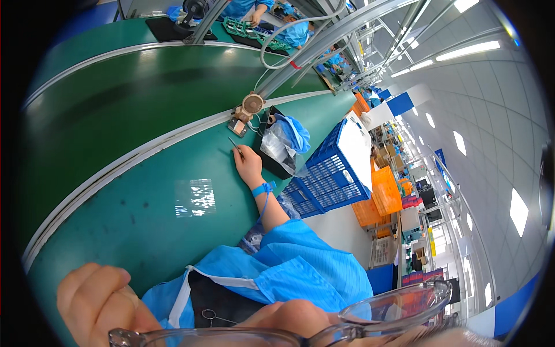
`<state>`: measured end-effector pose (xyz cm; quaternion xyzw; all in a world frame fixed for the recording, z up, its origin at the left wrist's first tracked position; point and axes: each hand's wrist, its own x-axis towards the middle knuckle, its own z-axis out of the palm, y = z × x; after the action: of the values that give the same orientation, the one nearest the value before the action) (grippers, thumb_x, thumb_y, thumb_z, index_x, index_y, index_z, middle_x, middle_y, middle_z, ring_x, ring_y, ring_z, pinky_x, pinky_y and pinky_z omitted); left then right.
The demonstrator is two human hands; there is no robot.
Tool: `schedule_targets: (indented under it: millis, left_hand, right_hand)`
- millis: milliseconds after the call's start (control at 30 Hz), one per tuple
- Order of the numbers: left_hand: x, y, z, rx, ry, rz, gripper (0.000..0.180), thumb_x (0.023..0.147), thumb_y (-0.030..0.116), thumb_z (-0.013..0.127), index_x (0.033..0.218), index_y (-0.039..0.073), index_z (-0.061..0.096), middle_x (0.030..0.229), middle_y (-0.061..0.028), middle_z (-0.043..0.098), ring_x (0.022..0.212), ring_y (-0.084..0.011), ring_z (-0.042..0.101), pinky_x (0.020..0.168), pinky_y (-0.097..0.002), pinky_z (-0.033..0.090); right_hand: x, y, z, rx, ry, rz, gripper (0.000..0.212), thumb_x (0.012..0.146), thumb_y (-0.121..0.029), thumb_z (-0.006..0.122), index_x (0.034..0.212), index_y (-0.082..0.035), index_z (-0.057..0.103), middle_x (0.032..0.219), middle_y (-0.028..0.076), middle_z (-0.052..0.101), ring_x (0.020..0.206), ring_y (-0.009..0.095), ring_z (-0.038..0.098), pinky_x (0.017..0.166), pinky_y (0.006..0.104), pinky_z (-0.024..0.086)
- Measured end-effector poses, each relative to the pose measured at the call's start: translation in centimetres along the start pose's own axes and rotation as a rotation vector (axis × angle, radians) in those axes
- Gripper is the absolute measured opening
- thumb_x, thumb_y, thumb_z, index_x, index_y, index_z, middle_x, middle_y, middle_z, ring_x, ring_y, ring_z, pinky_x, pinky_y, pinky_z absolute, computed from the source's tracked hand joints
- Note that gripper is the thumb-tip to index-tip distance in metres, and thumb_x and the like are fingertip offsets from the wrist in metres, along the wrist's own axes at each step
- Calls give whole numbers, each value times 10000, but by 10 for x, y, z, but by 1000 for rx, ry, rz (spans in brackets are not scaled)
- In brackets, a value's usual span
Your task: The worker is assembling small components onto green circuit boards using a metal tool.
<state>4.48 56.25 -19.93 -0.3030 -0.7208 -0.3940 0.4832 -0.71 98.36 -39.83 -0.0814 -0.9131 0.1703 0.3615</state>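
My right hand [249, 166] rests low over the green tabletop [156, 243], with thin dark tweezers [235, 145] gripped between thumb and fingers. The tips point toward the belt's edge. A blue wrist strap [264, 189] with a cord circles that wrist. Left of this hand lies a flat, shiny clear plastic sheet or bag [195, 198], apart from both hands. At the lower left, close to the camera, is my left hand [101, 301], its fingers curled in. Whatever it may hold is hidden behind the fingers.
A black bin [270, 157] with clear plastic and blue cloth stands beside my right hand, next to a blue crate [332, 179]. A beige round device [252, 104] sits by the metal post. Beyond runs a green belt [127, 92]; co-workers in blue handle green boards there. Orange crates [384, 191] stand right.
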Motion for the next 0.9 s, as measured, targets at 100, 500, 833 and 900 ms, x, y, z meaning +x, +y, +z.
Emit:
schedule_targets:
  millis: [100,500,833,900]
  left_hand:
    - [-1,-3,-2,-14,-95,5,204,694,14,598,687,78,405,715,-80,555,596,-256,555,521,-331,441]
    - [-1,-6,-9,6,-142,3,163,745,0,549,713,76,408,749,-80,570,638,-265,571,583,-350,467]
    - [-6,-13,-18,-37,-207,-23,240,838,112,546,672,66,378,761,-87,570,645,-264,565,585,-353,458]
    - [-4,-13,-17,-45,-233,-17,241,840,111,543,671,66,378,757,-86,568,637,-264,562,576,-351,454]
  right_hand:
    - [0,1,-4,-6,-9,6,125,891,-154,670,931,-36,652,813,138,660,639,311,636,571,377,501]
    - [1,-1,1,-1,-11,-2,134,884,-147,687,946,-30,667,794,131,657,621,269,642,565,344,497]
    - [1,-3,0,25,1,11,108,883,-143,681,926,-47,657,786,126,652,610,296,625,553,372,488]
    - [2,-3,1,30,0,10,108,884,-143,680,929,-48,658,790,126,654,613,297,627,555,372,489]
